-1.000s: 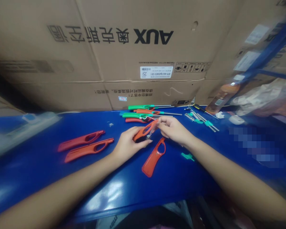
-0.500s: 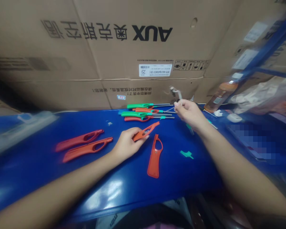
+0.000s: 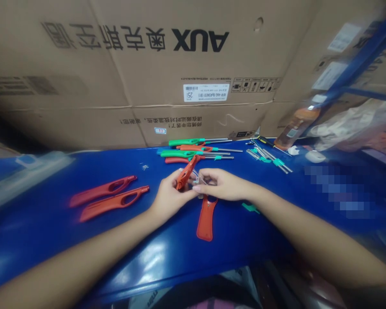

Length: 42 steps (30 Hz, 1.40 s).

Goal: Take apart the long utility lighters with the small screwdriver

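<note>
My left hand is closed round an orange lighter shell, tilted with its narrow end up. Close beside it, my right hand pinches a small pale igniter piece with thin wires. Fingers partly cover this piece, so I cannot tell whether it touches the shell. Below my hands lies another orange shell half, its top hidden by my right fingers. To the left rest a red lighter handle and an orange lighter handle. A small green trigger-like part lies under my right forearm.
Several green and red long-necked lighters lie at the back of the blue table. Metal tubes with green parts, a screwdriver and a bottle stand or lie right. A cardboard box walls the back.
My right hand has come down and left from the metal tubes, bringing the wired igniter piece to the shell in my left hand. The shell is now tilted more steeply.
</note>
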Each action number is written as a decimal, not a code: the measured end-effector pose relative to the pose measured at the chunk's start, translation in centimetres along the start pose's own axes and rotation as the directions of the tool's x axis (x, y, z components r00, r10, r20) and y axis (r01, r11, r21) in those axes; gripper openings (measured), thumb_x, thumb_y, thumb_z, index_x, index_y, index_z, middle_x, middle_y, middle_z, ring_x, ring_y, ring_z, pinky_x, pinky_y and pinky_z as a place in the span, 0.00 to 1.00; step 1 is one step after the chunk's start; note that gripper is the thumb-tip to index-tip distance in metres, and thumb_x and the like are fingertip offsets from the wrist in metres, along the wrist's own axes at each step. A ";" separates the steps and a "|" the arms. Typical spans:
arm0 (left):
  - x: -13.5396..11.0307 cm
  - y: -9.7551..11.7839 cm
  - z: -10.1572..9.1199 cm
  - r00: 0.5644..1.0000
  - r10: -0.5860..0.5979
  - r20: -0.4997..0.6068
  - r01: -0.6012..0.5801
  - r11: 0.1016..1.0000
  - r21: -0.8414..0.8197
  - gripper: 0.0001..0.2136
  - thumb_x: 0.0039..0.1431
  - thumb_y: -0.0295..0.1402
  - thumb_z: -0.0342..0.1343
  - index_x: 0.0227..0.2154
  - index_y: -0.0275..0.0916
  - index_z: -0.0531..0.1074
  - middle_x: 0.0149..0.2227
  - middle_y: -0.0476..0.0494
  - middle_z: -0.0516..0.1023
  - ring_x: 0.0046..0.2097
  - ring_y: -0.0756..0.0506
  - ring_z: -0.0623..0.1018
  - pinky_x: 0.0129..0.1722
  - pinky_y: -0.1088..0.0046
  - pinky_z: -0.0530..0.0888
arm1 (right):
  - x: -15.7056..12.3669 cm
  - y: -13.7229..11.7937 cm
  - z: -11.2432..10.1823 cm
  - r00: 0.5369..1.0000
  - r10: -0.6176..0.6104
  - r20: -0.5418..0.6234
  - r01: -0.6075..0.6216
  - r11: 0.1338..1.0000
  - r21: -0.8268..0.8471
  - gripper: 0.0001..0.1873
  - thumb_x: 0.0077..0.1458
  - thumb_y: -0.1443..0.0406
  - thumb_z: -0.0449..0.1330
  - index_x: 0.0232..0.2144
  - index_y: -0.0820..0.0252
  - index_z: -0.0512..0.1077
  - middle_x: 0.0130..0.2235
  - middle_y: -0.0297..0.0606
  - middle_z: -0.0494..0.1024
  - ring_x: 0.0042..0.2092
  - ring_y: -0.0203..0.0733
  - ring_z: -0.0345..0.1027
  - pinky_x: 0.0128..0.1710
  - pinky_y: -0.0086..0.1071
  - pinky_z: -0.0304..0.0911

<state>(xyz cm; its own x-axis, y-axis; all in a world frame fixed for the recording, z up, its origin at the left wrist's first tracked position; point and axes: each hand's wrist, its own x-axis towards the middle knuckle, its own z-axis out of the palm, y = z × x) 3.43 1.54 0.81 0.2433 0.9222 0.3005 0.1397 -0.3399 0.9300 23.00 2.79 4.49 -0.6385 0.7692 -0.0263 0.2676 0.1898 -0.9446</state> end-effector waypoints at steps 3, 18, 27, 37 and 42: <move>0.0 0.0 0.1 1.000 0.001 -0.002 -0.001 1.000 -0.026 0.17 0.50 0.36 0.69 0.41 0.37 0.73 0.36 0.46 0.82 0.37 0.44 0.82 0.41 0.68 0.80 | -0.1 -0.1 -0.2 0.999 -0.019 -0.029 0.018 0.999 -0.035 0.17 0.59 0.53 0.61 0.29 0.57 0.65 0.31 0.33 0.75 0.34 0.37 0.69 0.35 0.32 0.65; -3.1 1.8 0.2 0.913 0.109 0.394 -0.297 0.839 0.456 0.31 0.58 0.46 0.65 0.62 0.48 0.62 0.53 0.42 0.76 0.48 0.41 0.80 0.48 0.65 0.78 | -0.8 -0.2 -7.3 0.890 -0.060 -0.451 0.042 0.998 -0.050 0.04 0.56 0.61 0.54 0.33 0.53 0.62 0.25 0.29 0.75 0.22 0.34 0.59 0.25 0.29 0.55; 0.1 0.0 -2.7 0.940 0.099 0.326 -0.276 0.781 0.561 0.28 0.58 0.42 0.64 0.60 0.44 0.67 0.59 0.39 0.74 0.59 0.36 0.75 0.58 0.57 0.73 | -4.5 -1.7 -10.0 0.856 0.496 0.144 -0.310 0.717 -0.624 0.24 0.43 0.45 0.70 0.33 0.57 0.73 0.26 0.29 0.71 0.28 0.35 0.61 0.27 0.29 0.55; 1.5 -0.9 -3.5 0.968 0.151 0.202 -0.245 0.751 0.613 0.22 0.58 0.44 0.63 0.52 0.41 0.72 0.53 0.41 0.78 0.54 0.37 0.78 0.55 0.61 0.74 | -3.3 -0.3 -8.8 0.807 0.590 0.020 -0.396 0.566 -0.723 0.17 0.42 0.53 0.72 0.23 0.56 0.73 0.21 0.29 0.73 0.23 0.36 0.62 0.24 0.31 0.52; 1.6 -0.7 -3.7 0.978 0.094 0.186 -0.196 0.719 0.667 0.25 0.56 0.46 0.64 0.53 0.39 0.71 0.53 0.38 0.77 0.55 0.35 0.77 0.55 0.58 0.74 | -3.4 0.1 -10.6 0.905 0.390 -0.168 -0.382 0.574 -0.724 0.16 0.51 0.51 0.66 0.30 0.57 0.75 0.29 0.36 0.78 0.30 0.39 0.66 0.28 0.31 0.54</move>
<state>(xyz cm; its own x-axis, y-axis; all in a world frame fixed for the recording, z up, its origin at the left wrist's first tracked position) 0.17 3.91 1.38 0.4299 0.8356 0.3420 0.6926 -0.5483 0.4688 32.89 6.65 7.99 -0.3525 0.8729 -0.3374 0.9200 0.2572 -0.2957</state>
